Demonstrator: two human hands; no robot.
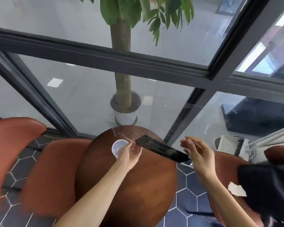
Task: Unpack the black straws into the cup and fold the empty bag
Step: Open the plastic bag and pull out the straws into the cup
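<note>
Head view, looking down over a round brown desk [138,190] pushed up near a wall of dark-framed glass. A person's two bare forearms reach in from below. Between the hands runs a bundle of black straws [161,149], lying slantwise above the desk, its far end fanned out and ragged toward the upper left, its near end toward the lower right. A clear bag [126,139] seems to sheathe the bundle; its thin edges catch the light past the fanned end, though the blur makes its outline hard to follow.

The left hand [131,153] sits at the upper-left end, palm turned up, fingers loosely curled and pinching at the clear film just beside the straw tips; its grip is light and partly open. The right hand [198,153] is at the lower-right end, fingers spread and bent, the straw ends against the inside of its palm. Whether its grip has actually closed on the bundle I cannot tell; it looks mostly open.

A clear plastic cup [118,148] stands upright on the desk just left of the left hand, partly hidden behind the wrist.

Rust-coloured chairs [51,174] ring the desk on a floor of dark hexagonal tiles [185,194]. Beyond the glass a potted tree [123,89] stands in a white pot.
</note>
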